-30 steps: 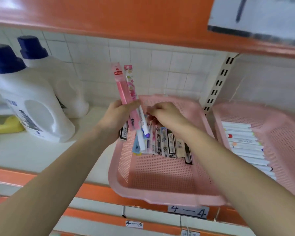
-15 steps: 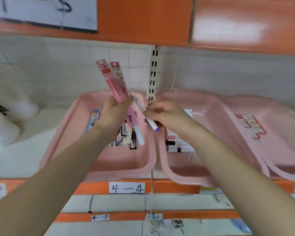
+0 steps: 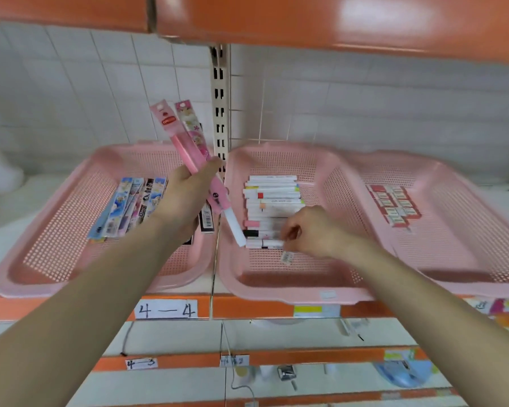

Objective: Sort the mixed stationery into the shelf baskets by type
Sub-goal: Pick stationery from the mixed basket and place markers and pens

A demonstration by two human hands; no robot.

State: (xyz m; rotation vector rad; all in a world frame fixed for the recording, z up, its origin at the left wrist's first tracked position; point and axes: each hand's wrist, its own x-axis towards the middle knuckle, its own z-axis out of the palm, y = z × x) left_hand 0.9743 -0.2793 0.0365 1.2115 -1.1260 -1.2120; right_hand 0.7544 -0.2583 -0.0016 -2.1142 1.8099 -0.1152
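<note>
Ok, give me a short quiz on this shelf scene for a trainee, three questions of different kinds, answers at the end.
1. True or false: the left hand holds pink packs.
2. The right hand is inside which basket? A left, B middle, C right.
3. How many pink baskets are in view?
Key: 1 true. 2 B, the middle basket, at the markers. 3 three.
</note>
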